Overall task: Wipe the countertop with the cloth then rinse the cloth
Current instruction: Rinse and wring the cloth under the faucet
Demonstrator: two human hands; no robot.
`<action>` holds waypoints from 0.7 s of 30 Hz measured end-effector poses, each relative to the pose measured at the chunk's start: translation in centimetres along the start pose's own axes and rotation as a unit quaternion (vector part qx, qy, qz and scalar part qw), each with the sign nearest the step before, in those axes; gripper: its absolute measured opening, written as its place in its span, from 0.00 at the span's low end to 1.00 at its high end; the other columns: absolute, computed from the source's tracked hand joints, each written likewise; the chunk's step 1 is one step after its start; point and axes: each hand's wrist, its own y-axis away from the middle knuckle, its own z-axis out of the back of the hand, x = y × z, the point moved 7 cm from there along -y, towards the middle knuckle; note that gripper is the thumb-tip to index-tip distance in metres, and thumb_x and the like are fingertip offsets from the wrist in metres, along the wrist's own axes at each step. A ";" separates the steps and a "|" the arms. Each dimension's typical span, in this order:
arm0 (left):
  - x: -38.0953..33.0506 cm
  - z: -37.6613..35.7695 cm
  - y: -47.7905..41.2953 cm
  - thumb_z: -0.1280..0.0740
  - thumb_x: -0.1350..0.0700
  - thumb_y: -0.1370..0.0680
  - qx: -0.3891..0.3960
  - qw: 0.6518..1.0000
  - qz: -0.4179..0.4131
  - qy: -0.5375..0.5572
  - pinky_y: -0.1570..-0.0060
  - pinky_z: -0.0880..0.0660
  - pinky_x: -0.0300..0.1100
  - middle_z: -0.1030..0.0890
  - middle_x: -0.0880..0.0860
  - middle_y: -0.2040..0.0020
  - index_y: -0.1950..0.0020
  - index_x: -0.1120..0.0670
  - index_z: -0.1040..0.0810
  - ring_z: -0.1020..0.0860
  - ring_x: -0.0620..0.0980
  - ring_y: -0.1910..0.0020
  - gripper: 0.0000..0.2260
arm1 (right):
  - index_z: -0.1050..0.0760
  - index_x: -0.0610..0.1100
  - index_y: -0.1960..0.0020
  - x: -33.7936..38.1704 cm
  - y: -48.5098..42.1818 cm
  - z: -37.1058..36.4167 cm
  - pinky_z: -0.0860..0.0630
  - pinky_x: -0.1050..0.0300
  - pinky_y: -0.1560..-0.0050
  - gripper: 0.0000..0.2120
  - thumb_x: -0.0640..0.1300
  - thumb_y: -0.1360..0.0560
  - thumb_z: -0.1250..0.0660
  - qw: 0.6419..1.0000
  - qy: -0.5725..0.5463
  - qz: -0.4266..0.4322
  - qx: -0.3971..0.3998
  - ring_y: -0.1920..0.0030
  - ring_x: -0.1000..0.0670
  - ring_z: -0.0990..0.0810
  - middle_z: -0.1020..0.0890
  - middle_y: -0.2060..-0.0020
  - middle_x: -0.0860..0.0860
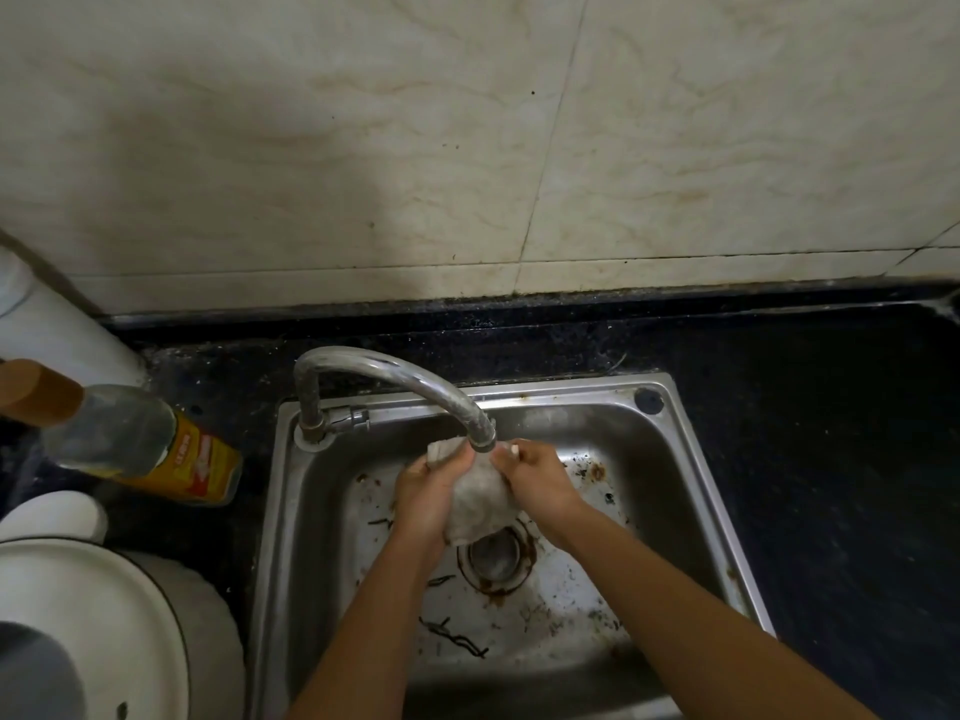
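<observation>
A wet grey-white cloth point(477, 504) is bunched between both hands over the steel sink point(691, 491), right under the spout of the curved tap point(395, 376). My left hand point(423, 493) grips its left side, and one corner of the cloth sticks up above the fingers. My right hand point(535, 478) grips the right side, fingers curled round the fabric. The cloth hangs down toward the rusty drain point(496, 556). The black countertop point(831, 433) surrounds the sink.
A bottle point(140, 439) with a yellow label and brown cap leans at the left of the sink. A white lidded appliance point(104, 631) fills the lower left corner. Debris lies on the sink floor. A tiled wall point(467, 148) rises behind the counter.
</observation>
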 end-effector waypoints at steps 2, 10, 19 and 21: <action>-0.2 -0.2 0.2 0.28 0.53 0.27 -0.015 1.000 -0.010 0.007 0.50 0.22 0.48 0.16 0.56 0.57 0.53 0.56 0.18 0.18 0.54 0.55 0.08 | 0.27 0.43 0.59 0.5 0.3 -0.1 0.26 0.63 0.64 0.15 0.49 0.19 0.43 0.998 0.055 0.017 -0.022 0.64 0.54 0.23 0.21 0.65 0.48; 0.4 -0.2 0.2 0.37 0.25 0.36 -0.022 0.999 0.036 -0.023 0.47 0.22 0.55 0.15 0.54 0.57 0.52 0.51 0.19 0.17 0.55 0.55 0.32 | 0.23 0.37 0.47 0.2 0.9 -0.2 0.20 0.55 0.58 0.10 0.44 0.22 0.35 0.999 -0.033 -0.003 0.019 0.59 0.48 0.17 0.16 0.57 0.44; 0.6 -0.2 0.2 0.38 0.34 0.26 0.059 0.987 0.116 0.091 0.60 0.19 0.48 0.16 0.60 0.57 0.42 0.59 0.22 0.16 0.56 0.60 0.30 | 0.24 0.44 0.53 1.0 1.2 -0.6 0.21 0.62 0.61 0.04 0.42 0.21 0.35 0.996 0.056 0.051 0.053 0.60 0.52 0.17 0.17 0.61 0.50; 0.5 -0.2 0.5 0.36 0.47 0.22 0.082 0.990 0.082 0.084 0.66 0.20 0.43 0.16 0.60 0.56 0.42 0.62 0.22 0.16 0.53 0.62 0.19 | 0.25 0.42 0.53 1.4 0.5 -0.6 0.21 0.60 0.59 0.08 0.45 0.19 0.40 0.989 0.131 0.056 0.027 0.59 0.51 0.18 0.18 0.59 0.48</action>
